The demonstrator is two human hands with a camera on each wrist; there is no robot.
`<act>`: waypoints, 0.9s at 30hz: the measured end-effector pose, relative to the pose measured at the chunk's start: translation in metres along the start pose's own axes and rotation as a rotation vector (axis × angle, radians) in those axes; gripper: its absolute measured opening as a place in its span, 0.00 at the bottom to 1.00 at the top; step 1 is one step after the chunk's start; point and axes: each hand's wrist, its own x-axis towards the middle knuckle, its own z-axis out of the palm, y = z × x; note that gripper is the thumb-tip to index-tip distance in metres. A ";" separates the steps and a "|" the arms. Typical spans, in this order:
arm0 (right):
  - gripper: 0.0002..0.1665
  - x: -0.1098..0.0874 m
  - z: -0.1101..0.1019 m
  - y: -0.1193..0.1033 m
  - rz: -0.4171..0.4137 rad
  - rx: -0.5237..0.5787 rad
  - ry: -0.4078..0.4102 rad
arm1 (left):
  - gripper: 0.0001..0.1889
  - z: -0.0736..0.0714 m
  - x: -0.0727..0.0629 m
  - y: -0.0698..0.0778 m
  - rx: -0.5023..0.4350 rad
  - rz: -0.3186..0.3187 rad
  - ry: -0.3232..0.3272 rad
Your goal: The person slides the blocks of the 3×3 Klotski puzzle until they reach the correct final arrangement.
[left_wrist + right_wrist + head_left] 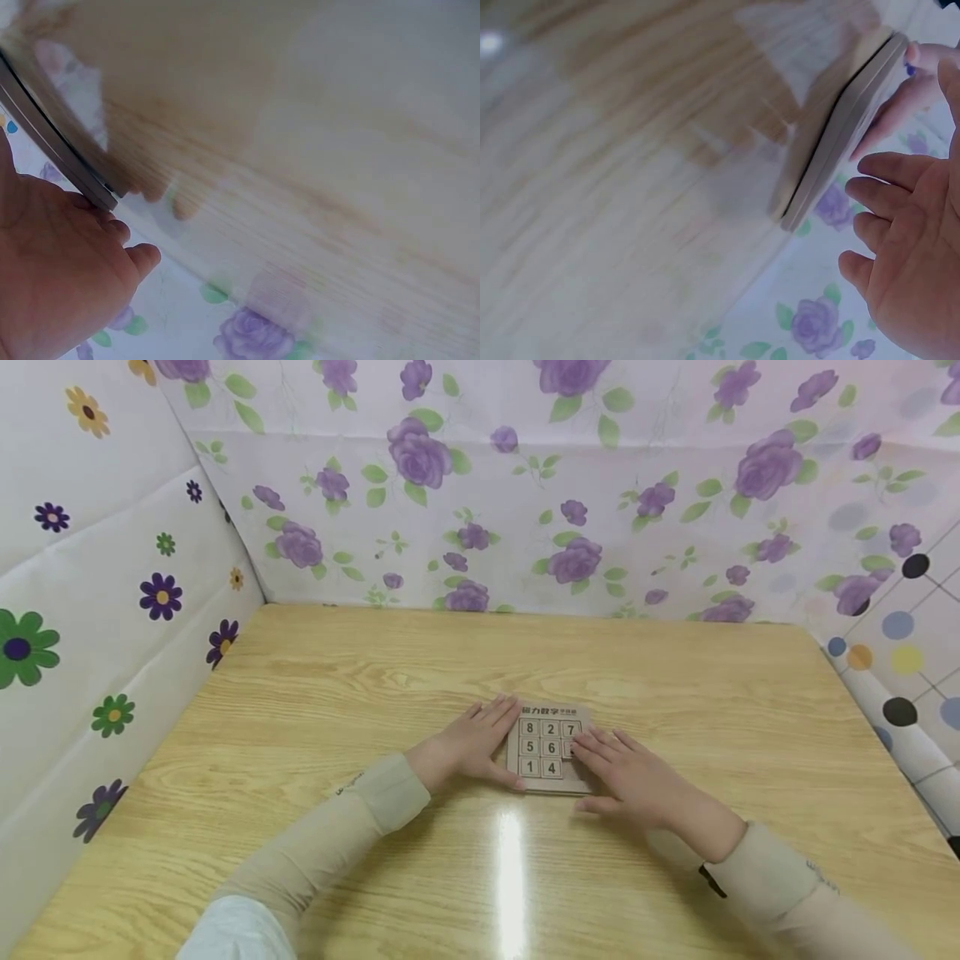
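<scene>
A square wooden number puzzle (pixel 539 785) lies flat on the table, its numbered tiles set in rows under a printed heading. My left hand (pixel 474 745) holds the puzzle at its left side, with the thumb at the lower left corner and the fingers by the upper left corner. Fingertips of my right hand (pixel 630 775) touch a tile in the right column and hide most of it; those fingers are nearly straight. Below that tile the slot holds no tile. From the right wrist, the puzzle (pixel 846 124) shows edge-on beyond the extended fingers.
The glossy wood-grain table (pixel 375 677) reflects a bright streak of light in front of the puzzle. Flowered cloth (pixel 510 510) hangs behind the table, with patterned cloths also along the left and right sides. Both forearms wear beige sleeves.
</scene>
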 end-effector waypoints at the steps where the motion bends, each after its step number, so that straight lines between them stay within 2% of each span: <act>1: 0.45 0.000 0.000 0.001 0.006 -0.001 -0.002 | 0.64 0.000 0.001 0.000 0.001 0.000 0.001; 8: 0.46 -0.002 0.002 0.002 0.016 0.017 -0.047 | 0.65 -0.001 0.001 0.000 -0.018 -0.004 -0.014; 27: 0.46 -0.020 0.001 -0.015 -0.002 0.001 -0.055 | 0.63 -0.003 0.000 0.002 -0.026 -0.004 -0.016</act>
